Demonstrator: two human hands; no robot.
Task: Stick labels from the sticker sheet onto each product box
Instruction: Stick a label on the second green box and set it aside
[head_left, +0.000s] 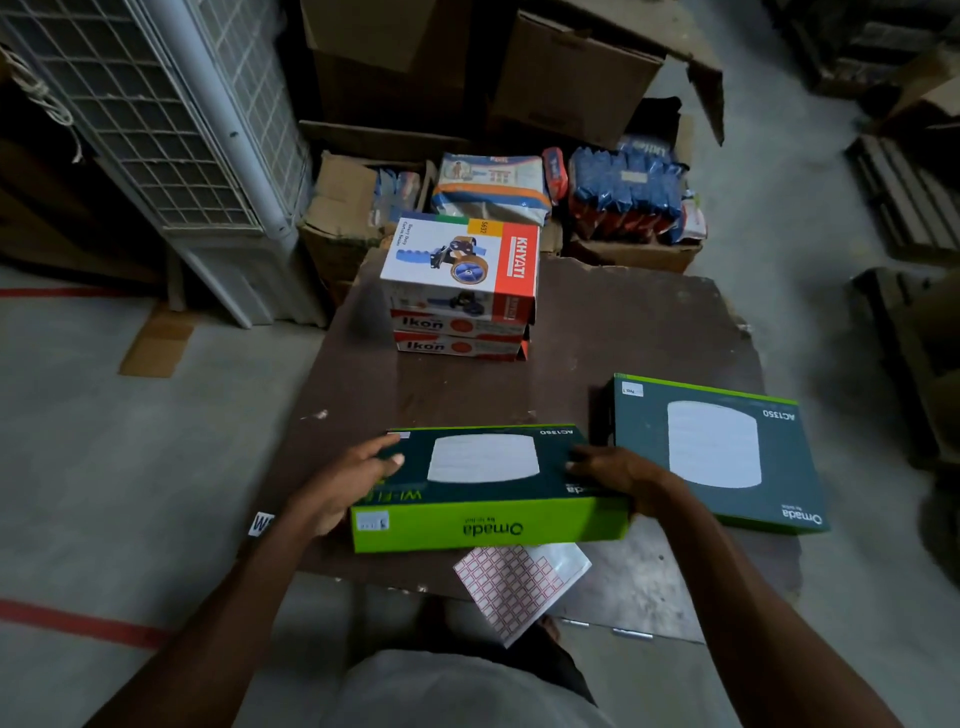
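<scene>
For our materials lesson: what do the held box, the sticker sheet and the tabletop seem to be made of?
Held box: printed card, slightly glossy; crisp folded edges.
Sticker sheet: thin paper on a shiny backing; it overhangs the table edge.
Tabletop: probably dark board, matt; chipped, worn edges.

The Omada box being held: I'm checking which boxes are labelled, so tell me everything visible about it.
The held Omada box is flat, rectangular cardboard, with a dark green top and a bright green side facing the camera. The top shows a white device picture and "AC1350"; the side reads "Omada", upside down. Small white labels sit on the side's left end and at the top's far-left corner. The left hand and right hand grip its ends, over the brown board, partly covering the sticker sheet.
</scene>
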